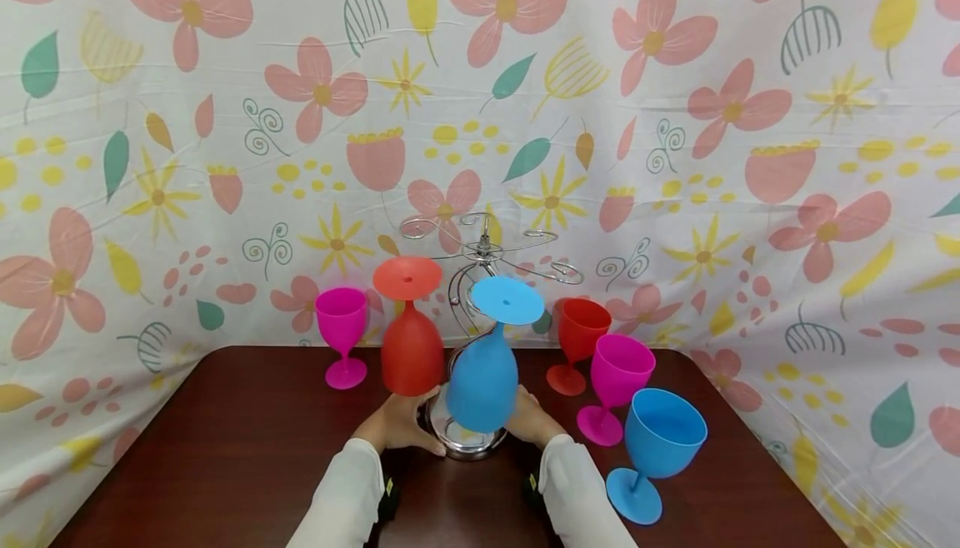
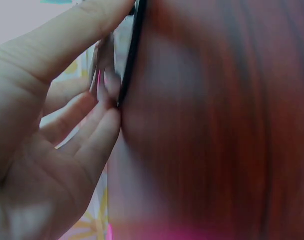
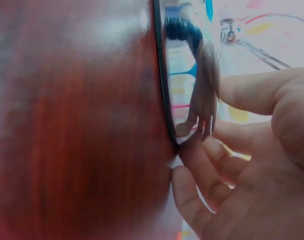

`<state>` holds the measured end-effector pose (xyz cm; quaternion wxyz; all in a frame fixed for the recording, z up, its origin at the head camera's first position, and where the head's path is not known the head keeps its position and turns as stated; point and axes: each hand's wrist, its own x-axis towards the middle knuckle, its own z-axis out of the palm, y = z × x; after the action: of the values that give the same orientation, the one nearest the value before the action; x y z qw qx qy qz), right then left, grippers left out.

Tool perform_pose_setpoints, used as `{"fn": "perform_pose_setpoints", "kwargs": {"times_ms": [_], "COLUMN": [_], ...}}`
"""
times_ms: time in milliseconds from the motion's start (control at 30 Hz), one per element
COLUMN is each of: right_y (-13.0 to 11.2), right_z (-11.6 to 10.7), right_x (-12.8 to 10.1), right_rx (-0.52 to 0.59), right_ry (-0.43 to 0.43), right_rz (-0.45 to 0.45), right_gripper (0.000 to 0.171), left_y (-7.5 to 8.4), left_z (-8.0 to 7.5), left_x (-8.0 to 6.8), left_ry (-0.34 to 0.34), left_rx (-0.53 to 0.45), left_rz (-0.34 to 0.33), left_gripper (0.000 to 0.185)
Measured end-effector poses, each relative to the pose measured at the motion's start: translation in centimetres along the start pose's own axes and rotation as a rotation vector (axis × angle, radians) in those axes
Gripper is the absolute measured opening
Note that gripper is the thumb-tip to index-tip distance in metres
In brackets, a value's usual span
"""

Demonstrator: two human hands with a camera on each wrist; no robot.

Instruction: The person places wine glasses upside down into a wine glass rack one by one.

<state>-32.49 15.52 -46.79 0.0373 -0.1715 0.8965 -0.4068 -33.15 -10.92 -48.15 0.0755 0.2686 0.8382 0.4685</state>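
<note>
A chrome goblet rack [image 1: 471, 453] stands upright on the table, with curled arms at its top. My left hand [image 1: 397, 425] grips its round base from the left, and my right hand [image 1: 531, 420] holds the same base from the right. In the right wrist view, the fingers [image 3: 204, 165] lie along the shiny base [image 3: 184, 65], close to the tabletop. Upside down on the rack's near side hang a red goblet [image 1: 412, 356] and a blue goblet [image 1: 483, 381]. They hide part of the rack's stem and base.
On the right of the dark wooden table [image 1: 187, 448] stand a red goblet [image 1: 581, 331], a pink goblet [image 1: 618, 373] and a blue goblet [image 1: 663, 435], all upright. Another pink goblet [image 1: 342, 319] stands at the back left. A flowered curtain [image 1: 225, 156] hangs behind.
</note>
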Motion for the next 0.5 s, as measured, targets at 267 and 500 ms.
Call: {"fn": "perform_pose_setpoints", "kwargs": {"times_ms": [267,500], "right_y": [-0.6,-1.1], "right_z": [0.6,1.1], "right_x": [-0.6,-1.7], "right_rx": [-0.152,-0.126], "right_ry": [0.052,0.070], "right_rz": [0.070,0.080], "right_gripper": [0.057,0.061], "left_y": [-0.5,-1.5], "left_z": [-0.8,-0.9], "left_x": [-0.8,-1.2], "left_ry": [0.065,0.068], "left_rx": [0.032,0.007], "left_rz": [-0.102,-0.098], "left_gripper": [0.082,0.072]}}
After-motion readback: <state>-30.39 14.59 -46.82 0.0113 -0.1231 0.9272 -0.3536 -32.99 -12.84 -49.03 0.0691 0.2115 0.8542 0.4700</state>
